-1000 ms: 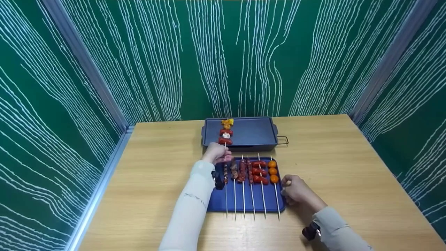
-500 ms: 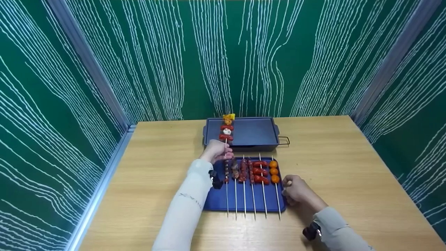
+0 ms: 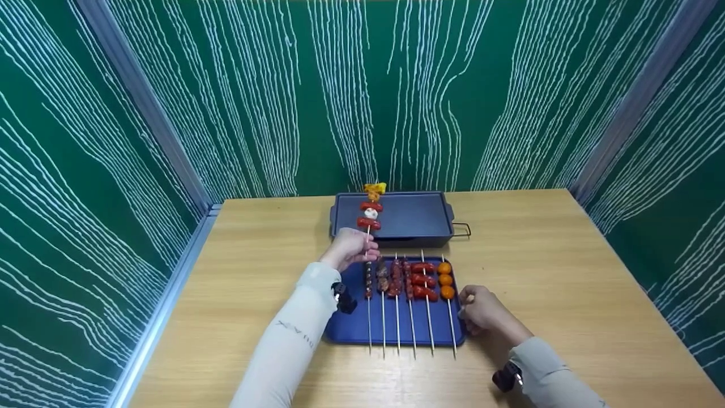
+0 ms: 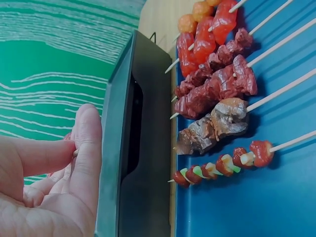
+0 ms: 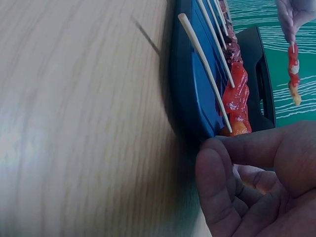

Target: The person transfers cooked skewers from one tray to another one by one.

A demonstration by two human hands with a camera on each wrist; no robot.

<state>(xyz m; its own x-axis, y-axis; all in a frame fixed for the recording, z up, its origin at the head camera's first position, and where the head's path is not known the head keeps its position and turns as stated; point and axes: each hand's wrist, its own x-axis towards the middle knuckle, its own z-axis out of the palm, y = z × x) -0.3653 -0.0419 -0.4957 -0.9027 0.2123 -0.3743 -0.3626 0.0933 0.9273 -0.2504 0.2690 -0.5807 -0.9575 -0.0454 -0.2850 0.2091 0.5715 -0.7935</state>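
Note:
My left hand (image 3: pixel 352 246) pinches the bare stick of a mixed skewer (image 3: pixel 371 207) between thumb and fingers. Red sausage pieces, a white slice and yellow-orange pieces are threaded on it, tip pointing away, over the dark grill pan (image 3: pixel 410 212). In the left wrist view the fingers hide nearly all of that skewer. At the right edge of the blue tray (image 3: pixel 354 328), my right hand (image 3: pixel 481 310) grips the rim; the right wrist view shows thumb and forefinger (image 5: pixel 247 148) meeting there. Several other skewers lie side by side on the tray, with orange balls (image 3: pixel 446 280) nearest my right hand.
The grill pan stands just behind the tray, its wire handle (image 3: pixel 462 229) sticking out to the right. Beneath everything is a wooden table (image 3: pixel 566 294). Green walls (image 3: pixel 408 102) with white wavy lines rise behind it and at both sides.
The mixed skewer in my left hand has risen a little off the grill pan, its tip now past the pan's back edge. My right hand stays at the tray's rim.

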